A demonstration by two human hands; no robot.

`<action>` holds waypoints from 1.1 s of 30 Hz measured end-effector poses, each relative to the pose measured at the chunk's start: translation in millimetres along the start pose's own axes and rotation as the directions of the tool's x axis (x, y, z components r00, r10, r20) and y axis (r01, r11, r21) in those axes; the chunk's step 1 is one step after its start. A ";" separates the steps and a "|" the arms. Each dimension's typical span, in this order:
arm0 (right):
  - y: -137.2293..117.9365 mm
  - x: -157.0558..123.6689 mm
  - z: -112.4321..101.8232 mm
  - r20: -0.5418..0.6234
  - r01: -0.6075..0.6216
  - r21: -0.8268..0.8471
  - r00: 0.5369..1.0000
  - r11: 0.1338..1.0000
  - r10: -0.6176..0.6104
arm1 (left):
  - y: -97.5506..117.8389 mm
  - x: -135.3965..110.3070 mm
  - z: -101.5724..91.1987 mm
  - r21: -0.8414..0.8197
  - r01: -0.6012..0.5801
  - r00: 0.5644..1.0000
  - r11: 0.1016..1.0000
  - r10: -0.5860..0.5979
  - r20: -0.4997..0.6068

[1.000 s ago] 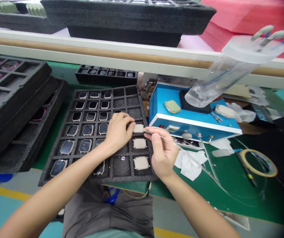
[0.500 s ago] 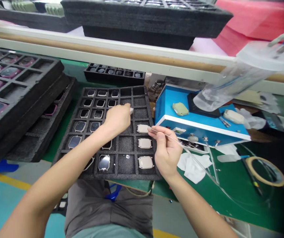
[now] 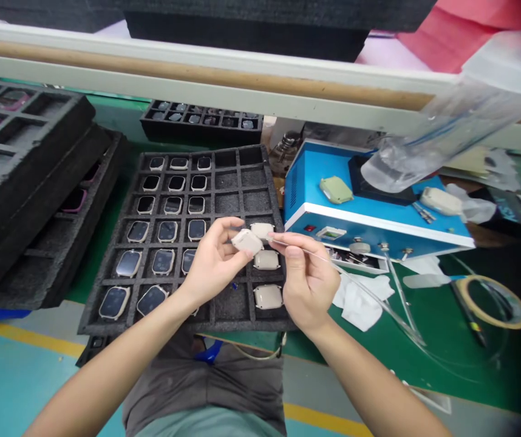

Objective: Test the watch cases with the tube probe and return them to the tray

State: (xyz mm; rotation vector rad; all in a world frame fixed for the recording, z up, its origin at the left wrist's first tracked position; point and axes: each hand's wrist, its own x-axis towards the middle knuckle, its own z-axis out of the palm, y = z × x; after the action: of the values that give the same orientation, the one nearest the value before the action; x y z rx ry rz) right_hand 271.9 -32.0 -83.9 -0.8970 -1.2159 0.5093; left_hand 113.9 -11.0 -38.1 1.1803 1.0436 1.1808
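In my left hand (image 3: 219, 258) a beige watch case (image 3: 247, 241) is pinched between thumb and fingers, tilted above the black foam tray (image 3: 231, 309). My right hand (image 3: 308, 279) grips a thin clear tube (image 3: 356, 280) close to its tip, which points at the held case. The tube trails across my palm to the lower right. Three other beige cases, among them one case (image 3: 267, 297) at the near end, lie in the tray's right column. Watches with dark screens (image 3: 167, 231) fill slots on the left.
Right of the tray stands a blue control box (image 3: 379, 233), carrying a green watch case (image 3: 336, 190) and a clear cylinder (image 3: 406, 161). White tissue (image 3: 365, 300) and a tape roll (image 3: 500, 303) lie nearby. Stacked foam trays (image 3: 28, 200) rise at left. A shelf rail (image 3: 197, 79) crosses behind.
My left hand has come from the tray's middle slots toward my right hand, bringing the beige watch case beside the tube tip. My right hand stays nearly in place. The view has shifted slightly.
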 end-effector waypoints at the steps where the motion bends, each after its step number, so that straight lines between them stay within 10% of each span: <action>1: -0.3 -0.5 -0.2 -0.004 0.005 0.003 1.000 1.000 -0.005 | -0.3 -0.2 -0.1 -0.015 -0.003 1.000 1.000 0.003 0.003; 33: 1.1 -2.9 -1.2 0.014 0.012 -0.029 1.000 0.999 -0.012 | -3.3 -6.7 -6.1 -0.081 0.019 1.000 0.997 -0.021 -0.020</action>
State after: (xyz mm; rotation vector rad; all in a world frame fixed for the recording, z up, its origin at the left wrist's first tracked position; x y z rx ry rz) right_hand 272.3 -33.9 -86.6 -0.9119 -1.2436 0.4896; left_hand 107.5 -17.0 -42.1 1.0938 1.0120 1.2112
